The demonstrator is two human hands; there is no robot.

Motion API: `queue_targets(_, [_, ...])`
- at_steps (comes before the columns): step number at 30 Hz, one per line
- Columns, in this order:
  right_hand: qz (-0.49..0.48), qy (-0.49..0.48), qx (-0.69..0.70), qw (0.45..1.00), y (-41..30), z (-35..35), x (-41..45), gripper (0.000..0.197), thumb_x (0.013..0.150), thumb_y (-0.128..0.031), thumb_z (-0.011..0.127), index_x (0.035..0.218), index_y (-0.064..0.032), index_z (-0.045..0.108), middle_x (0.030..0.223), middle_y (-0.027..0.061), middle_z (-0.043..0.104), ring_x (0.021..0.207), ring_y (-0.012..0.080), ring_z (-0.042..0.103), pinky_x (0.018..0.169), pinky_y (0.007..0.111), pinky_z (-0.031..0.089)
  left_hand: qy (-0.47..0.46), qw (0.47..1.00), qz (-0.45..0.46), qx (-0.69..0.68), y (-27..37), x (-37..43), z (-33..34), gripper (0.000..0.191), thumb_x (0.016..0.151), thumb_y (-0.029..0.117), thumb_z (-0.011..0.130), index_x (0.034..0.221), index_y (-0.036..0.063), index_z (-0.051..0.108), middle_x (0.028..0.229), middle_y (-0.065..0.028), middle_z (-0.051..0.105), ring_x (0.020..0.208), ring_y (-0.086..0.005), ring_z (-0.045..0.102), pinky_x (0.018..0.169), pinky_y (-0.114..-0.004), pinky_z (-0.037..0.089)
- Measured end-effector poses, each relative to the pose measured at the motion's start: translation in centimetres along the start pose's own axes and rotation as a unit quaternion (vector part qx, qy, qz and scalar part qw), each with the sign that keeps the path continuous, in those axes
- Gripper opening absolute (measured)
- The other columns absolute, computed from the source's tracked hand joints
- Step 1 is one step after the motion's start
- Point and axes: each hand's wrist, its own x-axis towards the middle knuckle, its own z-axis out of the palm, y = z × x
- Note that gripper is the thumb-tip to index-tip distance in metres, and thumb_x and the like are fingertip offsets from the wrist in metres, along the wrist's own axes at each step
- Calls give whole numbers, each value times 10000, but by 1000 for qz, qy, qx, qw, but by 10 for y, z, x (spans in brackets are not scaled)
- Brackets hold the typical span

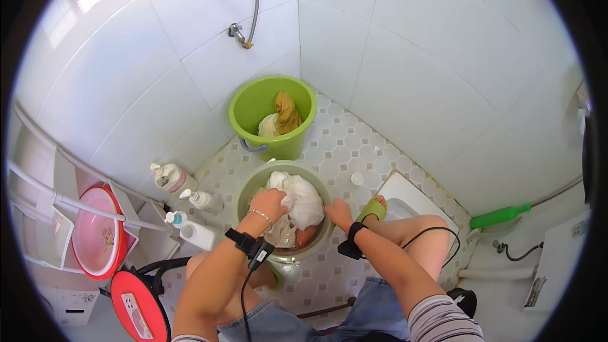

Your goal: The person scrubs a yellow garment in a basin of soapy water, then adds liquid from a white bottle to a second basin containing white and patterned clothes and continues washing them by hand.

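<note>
A round pale-green basin (241,190) stands on the floor before me, with wet white cloth (304,199) heaped in it. Beneath the cloth, a reddish-brown item (305,236) shows at the water's near side. My left hand (268,206) grips the left part of the cloth, its fingertips partly hidden in the folds. At the basin's right rim, my right hand (339,213) is closed on the edge. Just behind the basin is a lime-green bucket (242,121) holding a mustard-yellow cloth (286,113) and a cream cloth (269,126).
Several pump bottles (204,201) stand left of the basin. A white rack (64,190) holds a red-rimmed pink basin (95,232). A squat toilet (399,187) lies to the right, near a small white cap (357,178). Cables hang from both wrist straps (250,243).
</note>
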Motion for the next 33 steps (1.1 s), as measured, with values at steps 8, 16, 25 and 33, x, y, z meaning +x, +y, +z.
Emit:
queue_targets(8, [14, 46, 44, 998, 19, 15, -23, 304, 688, -219, 553, 688, 79, 614, 667, 282, 587, 680, 442, 586, 654, 482, 472, -7, 1000, 21, -5, 27, 12, 6, 356, 678, 282, 718, 973, 89, 667, 912, -150, 642, 858, -330, 606, 782, -411, 481])
queue_targets(16, [31, 18, -39, 999, 47, -36, 12, 310, 696, -226, 579, 790, 64, 633, 825, 282, 610, 786, 424, 595, 729, 476, 471, 20, 999, 24, -33, 41, 28, 5, 345, 662, 290, 723, 936, 85, 678, 895, -145, 641, 841, -329, 601, 758, -409, 477])
queue_targets(25, [-84, -57, -213, 972, 34, -94, 87, 287, 701, -272, 653, 841, -22, 648, 915, 185, 638, 892, 347, 605, 789, 434, 490, -7, 1000, 8, -1, 35, 36, 15, 310, 663, 288, 723, 905, 99, 685, 868, -149, 643, 828, -325, 601, 746, -403, 477])
queue_targets(33, [-280, 29, -37, 959, 0, -136, 35, 582, 684, -148, 687, 1204, -54, 442, 1182, 197, 509, 1060, 342, 527, 873, 420, 436, -86, 985, 117, -97, 81, 88, 6, 301, 678, 281, 728, 895, 77, 681, 868, -142, 640, 801, -305, 602, 713, -365, 470])
